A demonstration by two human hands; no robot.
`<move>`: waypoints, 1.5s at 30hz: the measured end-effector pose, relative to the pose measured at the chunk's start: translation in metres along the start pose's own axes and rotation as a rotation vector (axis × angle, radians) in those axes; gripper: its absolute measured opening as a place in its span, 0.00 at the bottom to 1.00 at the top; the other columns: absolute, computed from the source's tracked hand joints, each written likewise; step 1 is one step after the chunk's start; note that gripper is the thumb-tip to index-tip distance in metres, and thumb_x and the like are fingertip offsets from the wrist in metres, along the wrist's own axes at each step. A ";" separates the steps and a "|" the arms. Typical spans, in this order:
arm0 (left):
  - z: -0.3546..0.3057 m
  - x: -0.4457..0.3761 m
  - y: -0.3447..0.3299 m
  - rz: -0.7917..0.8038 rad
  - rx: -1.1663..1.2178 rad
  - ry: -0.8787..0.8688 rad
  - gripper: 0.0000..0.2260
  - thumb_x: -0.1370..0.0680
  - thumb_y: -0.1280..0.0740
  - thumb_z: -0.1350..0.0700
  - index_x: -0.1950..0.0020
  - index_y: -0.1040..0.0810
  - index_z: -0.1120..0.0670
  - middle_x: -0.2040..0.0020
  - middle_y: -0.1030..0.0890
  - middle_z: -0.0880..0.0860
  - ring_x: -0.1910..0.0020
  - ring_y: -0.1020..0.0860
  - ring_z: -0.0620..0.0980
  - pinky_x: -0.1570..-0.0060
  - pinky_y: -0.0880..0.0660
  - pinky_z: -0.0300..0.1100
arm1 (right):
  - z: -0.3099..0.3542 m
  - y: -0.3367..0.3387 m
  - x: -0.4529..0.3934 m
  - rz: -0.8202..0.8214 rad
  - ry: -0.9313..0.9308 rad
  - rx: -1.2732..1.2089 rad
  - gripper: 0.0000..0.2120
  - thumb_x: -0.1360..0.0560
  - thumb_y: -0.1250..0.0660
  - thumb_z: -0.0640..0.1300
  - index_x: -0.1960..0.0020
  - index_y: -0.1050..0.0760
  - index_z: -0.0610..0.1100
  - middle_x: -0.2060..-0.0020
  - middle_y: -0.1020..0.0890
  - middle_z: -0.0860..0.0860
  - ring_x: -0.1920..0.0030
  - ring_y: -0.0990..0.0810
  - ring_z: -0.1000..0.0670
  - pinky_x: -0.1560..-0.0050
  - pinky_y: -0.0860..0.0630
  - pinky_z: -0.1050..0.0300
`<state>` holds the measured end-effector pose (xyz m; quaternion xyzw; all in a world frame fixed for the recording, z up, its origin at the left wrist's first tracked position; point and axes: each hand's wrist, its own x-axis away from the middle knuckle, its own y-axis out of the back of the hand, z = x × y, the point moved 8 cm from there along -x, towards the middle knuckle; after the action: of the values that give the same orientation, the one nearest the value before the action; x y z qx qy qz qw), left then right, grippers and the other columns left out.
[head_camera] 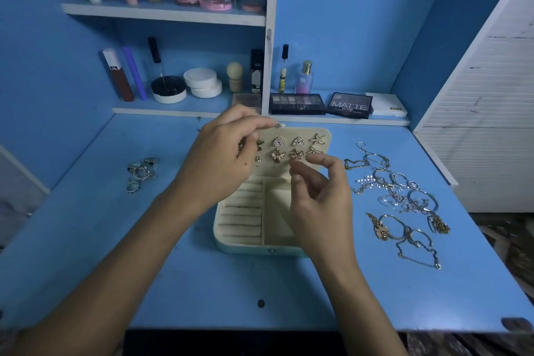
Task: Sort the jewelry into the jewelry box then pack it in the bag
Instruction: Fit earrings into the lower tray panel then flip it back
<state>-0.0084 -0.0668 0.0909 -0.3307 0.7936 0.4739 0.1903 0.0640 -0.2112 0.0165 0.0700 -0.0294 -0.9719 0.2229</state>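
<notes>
Blue desk [86,240]; open jewelry box [245,237] at centre. Earring panel [291,136] pinched at top by left hand [219,159]; right hand [320,196] loosely curled, nothing visibly held. Bracelets [404,205] at 3 o'clock, rings [141,173] at 9. Panel best kept steadied while studs are seated.

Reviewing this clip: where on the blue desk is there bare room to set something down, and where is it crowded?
Bare desk lies along the near edge in front of the jewelry box, and between the box and the rings at left. The right side is crowded with bracelets and chains. Both hands, left and right, are over the box.
</notes>
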 end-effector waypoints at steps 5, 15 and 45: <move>-0.007 0.020 0.009 -0.099 -0.027 -0.034 0.12 0.22 0.34 0.66 0.43 0.16 0.56 0.50 0.24 0.49 0.53 0.24 0.44 0.50 0.28 0.34 | -0.004 -0.004 0.013 -0.004 -0.178 -0.360 0.19 0.20 0.34 0.36 0.35 0.33 0.54 0.47 0.15 0.53 0.60 0.18 0.60 0.59 0.23 0.66; -0.014 0.062 0.019 -0.195 -0.174 -0.073 0.08 0.23 0.31 0.63 0.47 0.15 0.56 0.55 0.22 0.53 0.54 0.28 0.50 0.47 0.34 0.33 | -0.004 -0.006 0.032 -0.063 -0.351 -0.660 0.38 0.20 0.34 0.47 0.20 0.53 0.60 0.44 0.16 0.44 0.44 0.15 0.49 0.31 0.27 0.49; 0.006 0.059 0.021 -0.035 0.058 0.000 0.08 0.24 0.34 0.59 0.55 0.15 0.55 0.62 0.20 0.48 0.60 0.23 0.43 0.55 0.29 0.34 | -0.027 -0.006 0.038 -0.015 -0.447 -0.497 0.20 0.21 0.41 0.33 0.49 0.30 0.60 0.47 0.17 0.53 0.50 0.17 0.51 0.49 0.20 0.54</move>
<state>-0.0654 -0.0750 0.0650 -0.3389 0.8011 0.4475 0.2079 0.0318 -0.2232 -0.0156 -0.2012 0.1607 -0.9422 0.2142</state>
